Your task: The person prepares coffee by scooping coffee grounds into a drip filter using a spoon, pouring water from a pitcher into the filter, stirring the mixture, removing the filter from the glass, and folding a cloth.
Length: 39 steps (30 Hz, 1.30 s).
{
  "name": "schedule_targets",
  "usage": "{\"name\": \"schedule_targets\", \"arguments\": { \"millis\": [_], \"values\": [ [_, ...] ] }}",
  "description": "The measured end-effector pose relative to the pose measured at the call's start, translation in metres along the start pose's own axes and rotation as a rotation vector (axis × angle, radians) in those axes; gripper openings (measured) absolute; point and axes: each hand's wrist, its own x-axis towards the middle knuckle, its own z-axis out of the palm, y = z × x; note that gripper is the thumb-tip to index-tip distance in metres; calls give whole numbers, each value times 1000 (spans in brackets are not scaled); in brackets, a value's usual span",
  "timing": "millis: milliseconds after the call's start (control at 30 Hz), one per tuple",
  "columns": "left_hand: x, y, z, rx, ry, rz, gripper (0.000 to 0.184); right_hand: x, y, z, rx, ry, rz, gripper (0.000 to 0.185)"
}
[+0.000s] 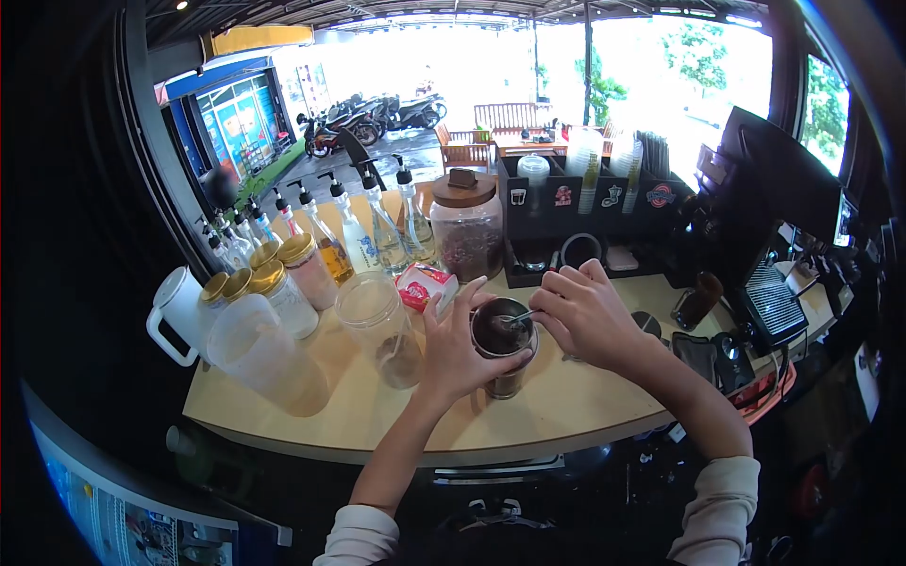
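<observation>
The metal cup (503, 332) stands over a glass (507, 381) on the wooden counter (585, 377). The left hand (460, 347), half open, curves around it; the right hand (583, 316) pinches a thin spoon (525, 316) inside. Behind are 1 big lidded jar (468, 231) (dark contents) and pump bottles (376, 226).

Motorbikes (340, 130) parked outside; wooden bench (510, 115) beyond; black monitor (779, 174) right.

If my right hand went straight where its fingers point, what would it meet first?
Your right hand would probably meet the cup first, at its rim; height is unclear, so it might pass over and reach the left hand.
</observation>
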Motion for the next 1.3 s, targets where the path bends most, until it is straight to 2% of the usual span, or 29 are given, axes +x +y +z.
{"name": "schedule_targets", "arguments": {
  "millis": [367, 433, 500, 533, 600, 633, 700, 767, 867, 967, 1100, 1200, 1233, 1300],
  "values": [
    [0, -4, 10, 6, -37, 6, 100, 0, -6, 11, 161, 11, 112, 7],
    [1, -1, 6, 11, -34, 29, 98, 2, -7, 9, 270, 11, 170, 7],
    [3, 6, -1, 8, 54, 147, 81, 3, -5, 13, 321, 34, 184, 8],
    [3, 8, -2, 8, 53, 147, 81, 4, -5, 16, 374, 57, 196, 8],
    [4, 11, -3, -25, 53, 167, 56, 6, -6, 18, 393, 56, 196, 8],
    [5, 11, -3, -24, 55, 165, 56, 7, -6, 19, 411, 54, 197, 8],
    [7, 12, -3, -16, -12, 114, 31, 11, -10, 15, 433, 4, 212, 10],
    [8, 12, -2, 61, 45, 173, 24, 12, -14, 8, 450, -41, 235, 13],
    [9, 16, 0, 183, 126, 248, 15, 1, -17, -1, 522, 33, 262, 21],
    [8, 14, 2, 238, 169, 268, 11, -34, 3, -6, 548, 87, 463, 27],
    [4, 8, 3, 254, 235, 287, 9, -129, 67, 19, 107, 194, 692, 23],
    [5, 8, 6, 257, 284, 288, 7, -192, 95, 40, -23, 230, 809, 19],
    [5, 7, 7, 263, 301, 277, 7, -203, 96, 44, -26, 230, 818, 19],
    [7, 6, 7, 290, 320, 259, 8, -219, 95, 50, 358, 190, 1054, 16]
  ]
}}
